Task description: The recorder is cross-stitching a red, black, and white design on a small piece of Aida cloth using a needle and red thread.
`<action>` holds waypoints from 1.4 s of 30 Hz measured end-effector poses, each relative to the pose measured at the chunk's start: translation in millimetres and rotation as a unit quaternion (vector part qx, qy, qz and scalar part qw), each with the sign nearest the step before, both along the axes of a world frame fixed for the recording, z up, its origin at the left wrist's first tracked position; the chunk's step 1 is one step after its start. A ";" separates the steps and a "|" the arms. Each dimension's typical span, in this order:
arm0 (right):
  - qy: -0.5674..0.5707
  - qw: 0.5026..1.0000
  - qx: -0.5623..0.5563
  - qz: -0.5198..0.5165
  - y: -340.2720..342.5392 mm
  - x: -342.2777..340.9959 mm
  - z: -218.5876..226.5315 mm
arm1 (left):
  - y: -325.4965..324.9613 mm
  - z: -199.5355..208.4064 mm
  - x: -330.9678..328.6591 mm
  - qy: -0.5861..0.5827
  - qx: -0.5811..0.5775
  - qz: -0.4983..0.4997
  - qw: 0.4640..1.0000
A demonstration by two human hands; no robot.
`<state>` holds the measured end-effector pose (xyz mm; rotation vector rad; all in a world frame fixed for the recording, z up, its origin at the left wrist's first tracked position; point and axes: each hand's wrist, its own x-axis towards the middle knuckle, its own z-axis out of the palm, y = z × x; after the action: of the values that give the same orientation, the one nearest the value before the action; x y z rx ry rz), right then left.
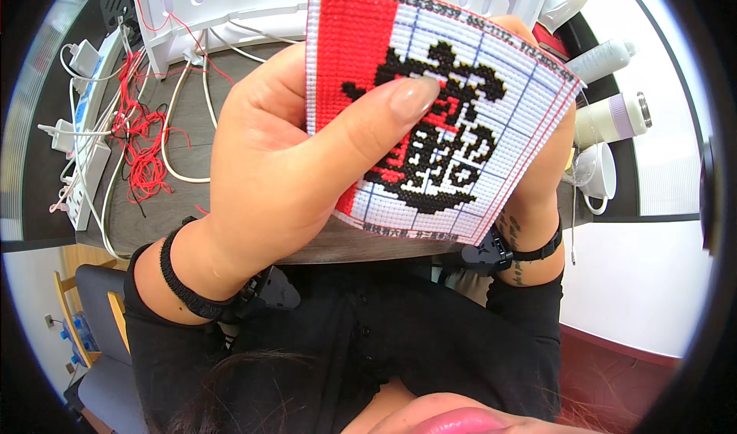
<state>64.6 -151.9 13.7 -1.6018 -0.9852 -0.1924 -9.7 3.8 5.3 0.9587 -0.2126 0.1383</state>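
Stitched cloth (441, 127): white ground ruled with a blue grid and thin red lines, solid red block (353, 42) at left, black motif (434, 201) with red patches. Thread tangle (150, 165) mostly red, on the grey-brown wood-grained desk (186, 197). Flask (603, 124) cream with a lilac band, mug (605, 171) white, sleeves (530, 303) black.

i have the cloth (495, 146) between the left hand (280, 157), partly before it, and the right hand (549, 157), mostly behind it, over the desk (153, 229). to my left, thread (146, 157) lies on the desk beside the power strip (90, 171); beyond the cloth i see the rack (261, 21). to my right, the mug (604, 174) is nearest, then the flask (606, 120), with the bottle (603, 60) farthest back. the chair (106, 334) is at near left.
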 end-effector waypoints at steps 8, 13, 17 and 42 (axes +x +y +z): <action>0.065 0.998 0.007 0.000 -0.2 -2.5 -2.1 | 1.2 -1.1 0.9 -0.011 0.003 -0.010 1.000; -0.012 0.999 -0.031 -0.022 3.8 -5.2 5.4 | 1.1 -1.3 1.7 0.002 0.011 -0.006 1.000; 0.012 0.974 0.204 0.095 14.2 -13.3 19.0 | 1.8 -3.8 2.7 -0.010 0.020 0.026 0.999; 0.051 0.941 0.222 0.251 -14.7 -25.0 37.1 | 2.2 -2.8 -1.1 -0.009 0.105 0.045 0.993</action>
<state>39.6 -166.5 50.7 -0.9066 -1.1407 0.0234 -10.8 6.0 2.5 1.1772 -0.2032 0.2096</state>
